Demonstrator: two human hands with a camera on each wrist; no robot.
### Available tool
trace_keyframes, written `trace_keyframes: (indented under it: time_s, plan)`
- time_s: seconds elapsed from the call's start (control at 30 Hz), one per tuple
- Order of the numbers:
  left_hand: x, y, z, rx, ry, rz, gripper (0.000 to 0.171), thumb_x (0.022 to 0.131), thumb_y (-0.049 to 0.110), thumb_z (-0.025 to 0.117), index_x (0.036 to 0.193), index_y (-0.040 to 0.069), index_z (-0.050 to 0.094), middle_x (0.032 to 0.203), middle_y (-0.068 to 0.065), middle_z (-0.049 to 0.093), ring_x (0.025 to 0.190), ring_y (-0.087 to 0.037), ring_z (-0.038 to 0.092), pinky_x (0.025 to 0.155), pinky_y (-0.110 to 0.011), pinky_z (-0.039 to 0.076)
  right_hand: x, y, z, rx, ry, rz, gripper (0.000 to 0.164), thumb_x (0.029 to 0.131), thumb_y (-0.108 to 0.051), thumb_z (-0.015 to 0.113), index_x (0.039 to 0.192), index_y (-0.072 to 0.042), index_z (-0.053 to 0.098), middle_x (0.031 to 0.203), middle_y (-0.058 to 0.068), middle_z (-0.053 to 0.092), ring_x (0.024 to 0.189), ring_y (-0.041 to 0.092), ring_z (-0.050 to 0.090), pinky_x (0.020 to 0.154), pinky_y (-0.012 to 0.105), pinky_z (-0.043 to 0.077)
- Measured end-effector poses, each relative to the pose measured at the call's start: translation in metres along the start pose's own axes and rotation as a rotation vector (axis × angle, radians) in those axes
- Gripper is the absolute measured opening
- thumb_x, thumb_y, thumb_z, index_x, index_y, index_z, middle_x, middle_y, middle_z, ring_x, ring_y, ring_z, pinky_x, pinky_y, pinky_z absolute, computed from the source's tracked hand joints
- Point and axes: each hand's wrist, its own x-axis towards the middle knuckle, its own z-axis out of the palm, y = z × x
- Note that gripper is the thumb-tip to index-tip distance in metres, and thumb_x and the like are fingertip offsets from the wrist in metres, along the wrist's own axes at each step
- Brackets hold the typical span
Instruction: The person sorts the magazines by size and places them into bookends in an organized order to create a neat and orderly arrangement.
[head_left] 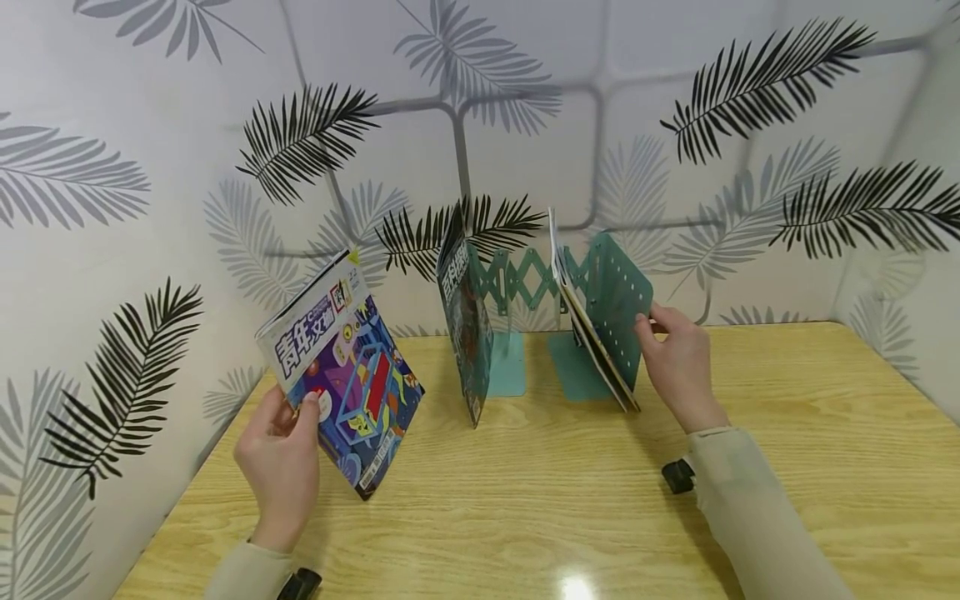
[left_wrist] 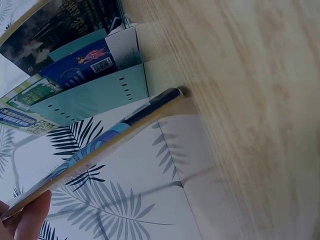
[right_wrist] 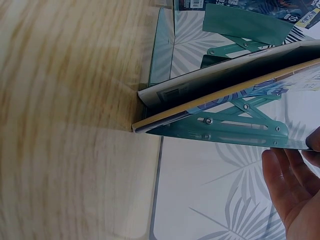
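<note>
My left hand grips a magazine with a purple and blue cover by its left edge, thumb on the front. The magazine is tilted, its lower corner close to the tabletop in the left wrist view. A green expandable metal bookend rack stands at the back of the table. Fingers and thumb of my right hand pinch the outer edge of the rack's perforated right end plate. Thin magazines lean inside that plate. A dark-covered magazine stands upright at the rack's left side.
Green crossed scissor bars link the rack's two ends, with flat base plates on the wooden table. Leaf-patterned wall covering rises directly behind the table. Several books stand at the rack in the left wrist view.
</note>
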Motion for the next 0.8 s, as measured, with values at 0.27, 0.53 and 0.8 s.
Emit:
trace_keyframes:
  time_s: [0.27,0.53,0.8]
  plan:
    - [-0.01,0.004,-0.008,0.04,0.009,0.026,0.026,0.09,0.003,0.07,0.115,0.007,0.074,0.097,-0.013,0.074,0.071,-0.006,0.07,0.063,-0.019,0.055,0.0,0.0,0.0,0.013,0.001,0.007,0.027,0.1,-0.014,0.057,0.119,-0.001,0.071,0.101,0.019,0.07,0.09,0.036,0.067,0.072,0.051,0.054]
    - [-0.022,0.011,-0.013,0.049,0.008,0.028,0.027,0.09,0.003,0.07,0.117,0.006,0.073,0.102,-0.013,0.073,0.075,-0.005,0.07,0.063,-0.02,0.056,-0.001,0.001,0.0,-0.003,0.001,0.005,0.027,0.1,-0.014,0.056,0.118,-0.001,0.071,0.101,0.02,0.069,0.09,0.037,0.066,0.072,0.051,0.053]
    - [-0.03,0.018,-0.018,0.033,0.031,0.022,0.028,0.089,0.0,0.07,0.116,0.005,0.074,0.099,-0.009,0.074,0.074,-0.006,0.071,0.063,-0.02,0.056,-0.001,0.001,0.001,-0.007,0.0,0.009,0.029,0.1,-0.015,0.056,0.12,-0.001,0.071,0.101,0.02,0.069,0.09,0.036,0.066,0.072,0.051,0.053]
